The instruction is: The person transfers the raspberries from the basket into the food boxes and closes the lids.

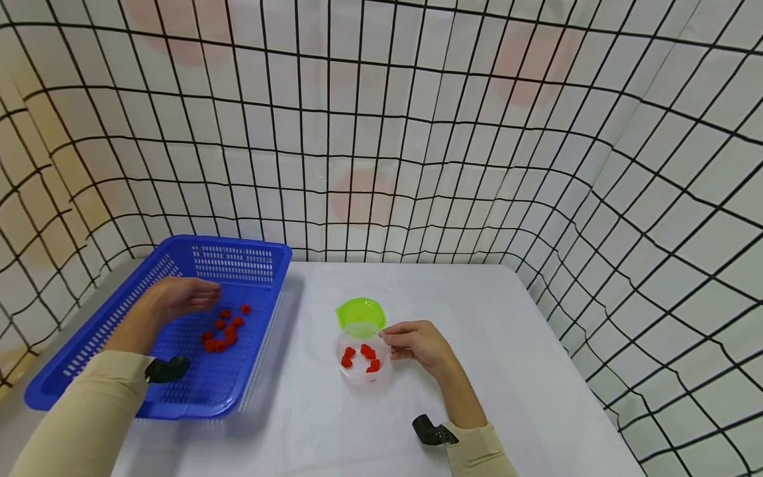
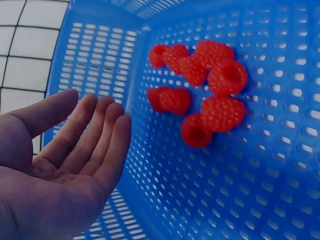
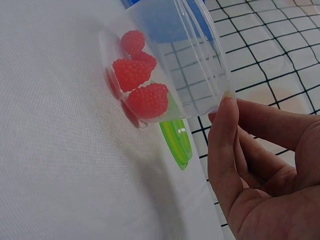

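My left hand (image 1: 186, 296) hovers inside the blue basket (image 1: 275, 278), fingers relaxed and palm bare in the left wrist view. Beside it several red raspberries (image 2: 223, 114) lie on the perforated basket floor. At the middle of the table my right hand (image 1: 420, 343) pinches the rim of a clear plastic cup (image 3: 192, 60) between thumb and fingers. Several more raspberries (image 3: 148, 100) sit in the bottom of this cup, which stands upright on the white cloth. Just behind the cup lies a bright green lid (image 1: 362, 311) with a small tab.
A black wire grid (image 1: 369, 139) closes off the back and both sides of the table. White cloth (image 1: 495, 318) covers the tabletop. The basket's raised blue walls stand between the left hand and the cup.
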